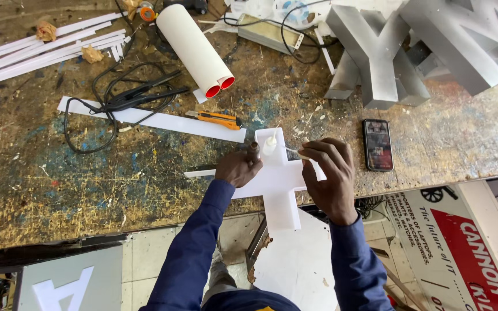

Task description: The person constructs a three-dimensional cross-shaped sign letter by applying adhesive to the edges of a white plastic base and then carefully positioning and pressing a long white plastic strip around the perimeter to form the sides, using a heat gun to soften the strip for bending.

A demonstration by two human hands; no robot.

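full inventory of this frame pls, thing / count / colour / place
workbench: 1, brown, paint-stained, fills the upper frame
cross-shaped panel: 1, white, at the bench's front edge, overhanging it
small bottle: 1, white, on the panel's top
rolled sheet: 1, white with red inside, top centre
knife: 1, orange, bench centre
long strip: 1, white, under the knife
thin strips: several, white, top left
cable: 1, black, looped left of centre
metal letters: at least 2, silver, top right
phone: 1, black, right of the panel
printed board: 1, white and red, bottom right
left hand: on the panel, gripping a small dark object
right hand: pinching a thin white piece
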